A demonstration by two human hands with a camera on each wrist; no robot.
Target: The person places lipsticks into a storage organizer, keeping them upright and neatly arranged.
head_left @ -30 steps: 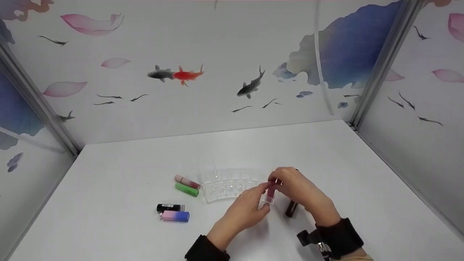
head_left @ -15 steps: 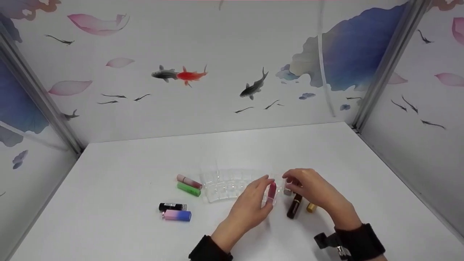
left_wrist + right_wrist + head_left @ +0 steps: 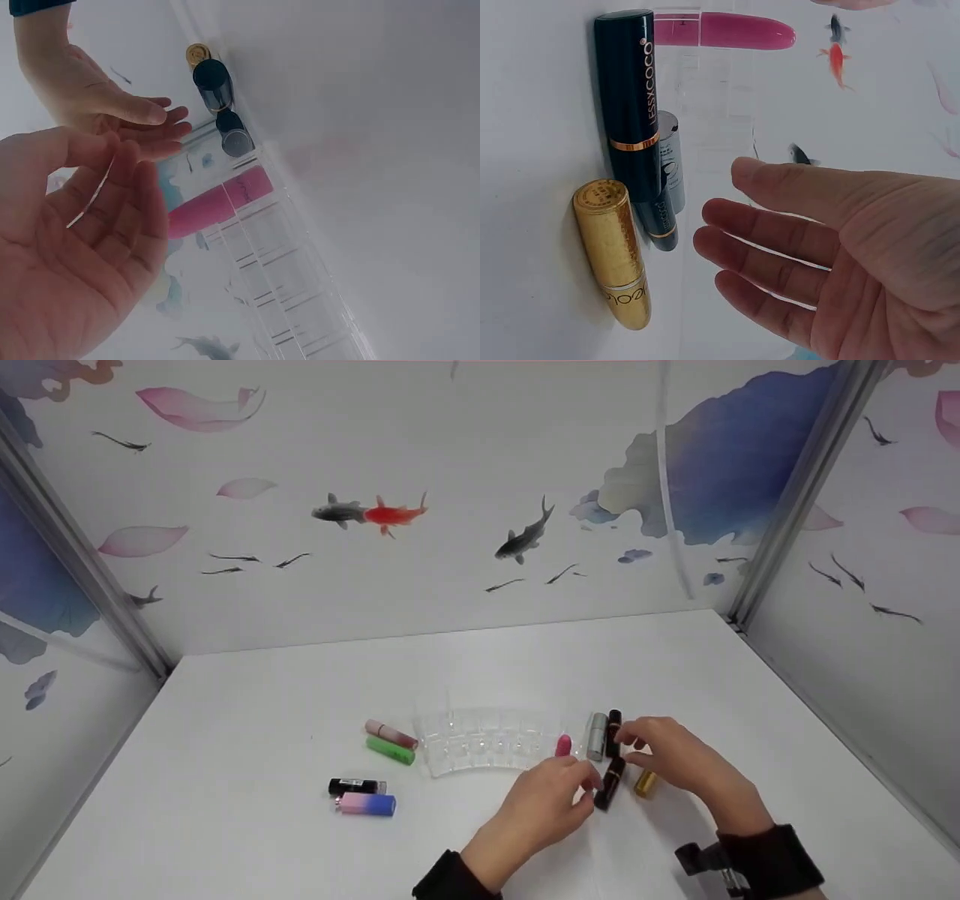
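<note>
A pink lipstick tube point(image 3: 563, 745) stands upright in the end slot of a clear tiered lipstick organizer point(image 3: 480, 757); the left wrist view shows the tube's pink base point(image 3: 250, 184) through the slot wall. In front of that end hovers my left hand point(image 3: 541, 802), fingers loosely bent, holding nothing. My right hand point(image 3: 679, 751) is farther right, over the lipsticks there, fingers apart and nothing held. Below it lie a silver tube point(image 3: 597, 736), a black lipstick point(image 3: 614, 727), another black lipstick with a gold band point(image 3: 626, 82), and a gold lipstick point(image 3: 613, 247).
Left of the organizer lie a pinkish tube point(image 3: 391, 733) and a green tube point(image 3: 391, 750). Nearer the front left are a black tube point(image 3: 356, 787) and a pink-and-blue tube point(image 3: 367, 804). Printed panels point(image 3: 450, 607) rise behind the white tabletop point(image 3: 247, 720) and at its sides.
My right hand has left the pink lipstick and moved right to above the other lipsticks. My left hand has let go of the slot area and shifted right and nearer; the pink tube stays standing.
</note>
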